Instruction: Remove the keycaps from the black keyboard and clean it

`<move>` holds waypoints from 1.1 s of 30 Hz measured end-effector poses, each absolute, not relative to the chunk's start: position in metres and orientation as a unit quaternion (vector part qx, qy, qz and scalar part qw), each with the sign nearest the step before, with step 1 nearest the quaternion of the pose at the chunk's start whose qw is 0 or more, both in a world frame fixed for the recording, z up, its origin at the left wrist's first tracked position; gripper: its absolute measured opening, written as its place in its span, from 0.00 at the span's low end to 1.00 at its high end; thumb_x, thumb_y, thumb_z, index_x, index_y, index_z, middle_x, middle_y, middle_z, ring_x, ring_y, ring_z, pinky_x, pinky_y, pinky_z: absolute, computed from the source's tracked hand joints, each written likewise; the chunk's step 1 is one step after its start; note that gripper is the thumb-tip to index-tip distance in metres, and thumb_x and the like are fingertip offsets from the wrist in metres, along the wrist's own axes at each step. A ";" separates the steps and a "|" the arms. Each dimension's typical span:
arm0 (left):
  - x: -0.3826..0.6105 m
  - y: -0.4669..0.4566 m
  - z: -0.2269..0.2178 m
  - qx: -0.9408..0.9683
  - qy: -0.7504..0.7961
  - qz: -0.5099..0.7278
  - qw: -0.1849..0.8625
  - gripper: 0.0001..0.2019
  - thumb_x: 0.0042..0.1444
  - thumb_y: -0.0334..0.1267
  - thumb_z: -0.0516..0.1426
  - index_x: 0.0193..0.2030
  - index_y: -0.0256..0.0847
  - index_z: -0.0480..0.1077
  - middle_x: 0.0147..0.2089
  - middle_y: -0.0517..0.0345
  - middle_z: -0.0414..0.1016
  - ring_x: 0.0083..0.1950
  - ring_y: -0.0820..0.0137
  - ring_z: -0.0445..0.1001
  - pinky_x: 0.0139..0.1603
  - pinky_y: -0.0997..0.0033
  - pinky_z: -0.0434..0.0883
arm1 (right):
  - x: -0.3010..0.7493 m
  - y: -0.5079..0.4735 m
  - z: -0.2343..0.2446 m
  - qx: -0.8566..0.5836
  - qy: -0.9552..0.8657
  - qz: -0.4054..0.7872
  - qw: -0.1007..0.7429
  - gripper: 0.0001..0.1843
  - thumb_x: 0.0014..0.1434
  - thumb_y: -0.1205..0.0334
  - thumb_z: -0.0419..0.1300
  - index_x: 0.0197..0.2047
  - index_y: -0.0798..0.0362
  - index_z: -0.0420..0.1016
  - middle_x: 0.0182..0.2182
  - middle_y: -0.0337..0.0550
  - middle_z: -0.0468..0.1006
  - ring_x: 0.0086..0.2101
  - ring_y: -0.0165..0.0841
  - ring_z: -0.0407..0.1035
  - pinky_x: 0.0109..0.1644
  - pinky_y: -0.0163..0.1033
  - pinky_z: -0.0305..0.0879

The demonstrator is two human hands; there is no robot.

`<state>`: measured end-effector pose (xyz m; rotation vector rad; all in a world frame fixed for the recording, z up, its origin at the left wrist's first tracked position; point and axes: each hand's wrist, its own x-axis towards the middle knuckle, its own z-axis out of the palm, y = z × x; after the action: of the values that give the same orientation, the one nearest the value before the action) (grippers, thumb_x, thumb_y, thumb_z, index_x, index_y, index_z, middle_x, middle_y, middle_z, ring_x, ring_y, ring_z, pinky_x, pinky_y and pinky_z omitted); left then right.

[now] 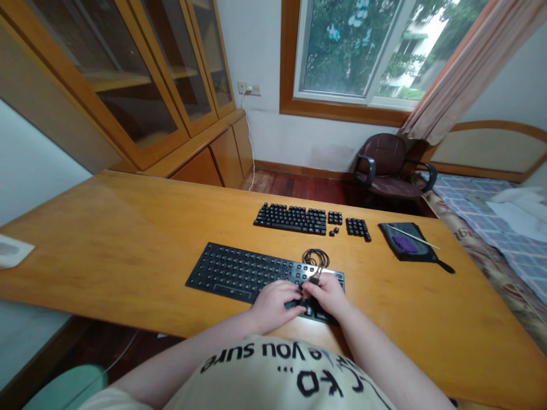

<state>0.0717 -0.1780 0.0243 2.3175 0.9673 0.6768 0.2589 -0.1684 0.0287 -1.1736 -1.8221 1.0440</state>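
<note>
A black keyboard base (pixel 239 273) with its keycaps off lies on the wooden desk (pixel 128 250) in front of me. My left hand (pixel 276 304) rests on its right part with curled fingers. My right hand (pixel 327 293) is closed on a small dark tool held over the same spot, beside the coiled black cable (pixel 315 257). The removed keycaps (pixel 293 218) are laid out in keyboard order further back, with smaller keycap groups (pixel 356 226) to their right.
A black tray (pixel 404 250) with a purple cloth (pixel 405 244) and a thin stick stands at the right. A white object (pixel 12 250) lies at the left desk edge. Beyond the desk stand a brown chair (pixel 387 168), a cabinet and a bed.
</note>
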 end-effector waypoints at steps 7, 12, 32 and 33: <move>0.069 -0.179 0.023 0.837 0.377 0.293 0.269 0.11 0.51 0.39 0.60 0.42 0.42 0.74 0.42 0.55 0.78 0.44 0.65 0.74 0.48 0.63 0.70 | 0.259 -0.168 0.026 -0.433 -0.695 0.398 0.412 0.17 0.57 0.53 0.58 0.23 0.52 0.78 0.20 0.41 0.78 0.23 0.32 0.73 0.29 0.34 0.67; 0.069 -0.180 0.021 0.824 0.386 0.322 0.262 0.10 0.51 0.38 0.60 0.41 0.42 0.74 0.41 0.54 0.78 0.43 0.65 0.74 0.46 0.63 0.71 | 0.258 -0.170 0.026 -0.416 -0.713 0.370 0.427 0.12 0.56 0.55 0.61 0.26 0.51 0.80 0.22 0.40 0.79 0.25 0.31 0.73 0.32 0.34 0.67; 0.067 -0.183 0.017 0.783 0.419 0.325 0.324 0.18 0.50 0.33 0.60 0.49 0.42 0.67 0.40 0.57 0.77 0.41 0.69 0.75 0.46 0.67 0.73 | 0.250 -0.175 0.027 -0.518 -0.648 0.396 0.393 0.18 0.58 0.52 0.57 0.22 0.53 0.75 0.16 0.41 0.76 0.20 0.32 0.71 0.25 0.34 0.66; 0.067 -0.183 0.017 0.780 0.419 0.329 0.327 0.19 0.50 0.33 0.60 0.50 0.43 0.66 0.40 0.58 0.77 0.40 0.69 0.76 0.45 0.68 0.73 | 0.249 -0.175 0.026 -0.522 -0.631 0.415 0.397 0.19 0.58 0.51 0.56 0.22 0.53 0.75 0.17 0.41 0.76 0.19 0.32 0.71 0.24 0.34 0.67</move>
<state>0.0671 -0.1831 0.0169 2.0437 1.0985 0.8607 0.2493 -0.1747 0.0259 -1.3217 -1.5998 1.0507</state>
